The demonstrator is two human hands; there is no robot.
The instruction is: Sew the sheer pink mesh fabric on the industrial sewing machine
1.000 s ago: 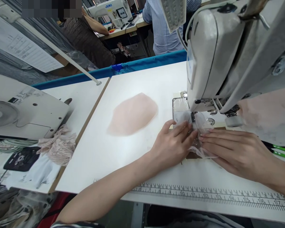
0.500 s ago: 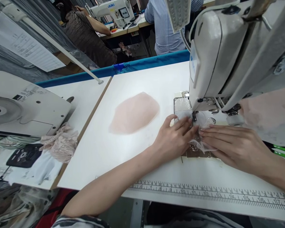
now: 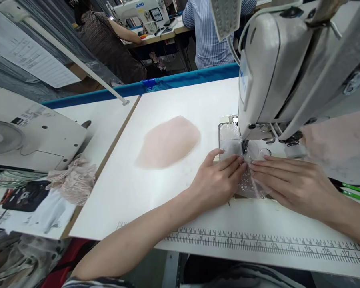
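Note:
A sheer, whitish piece of fabric [image 3: 258,188] lies under the needle area of a white sewing machine [image 3: 261,72]. My left hand [image 3: 217,178] is closed at its left side, fingertips together close to the presser foot [image 3: 245,146] and the little finger lifted apart. From the right, my right hand [image 3: 291,180] holds the same fabric with long, straight fingers side by side. Both thumbs are mostly hidden. Between the hands the fabric runs as a narrow strip toward me. Left of them, a pale pink sheer panel [image 3: 169,142] lies flat on the white table [image 3: 123,192].
More pink fabric [image 3: 339,140] lies right of the machine, near green-handled scissors [image 3: 357,192]. A printed ruler [image 3: 258,242] follows the front edge. At left stand another machine [image 3: 33,132] and a pale yarn-like bundle [image 3: 73,180]. Two people sit beyond the blue cloth edge [image 3: 192,76].
The fabric between my hands has gone from bunched to flatter and straighter, stretching toward me. My left hand has shifted slightly down and left; my right hand is almost unmoved.

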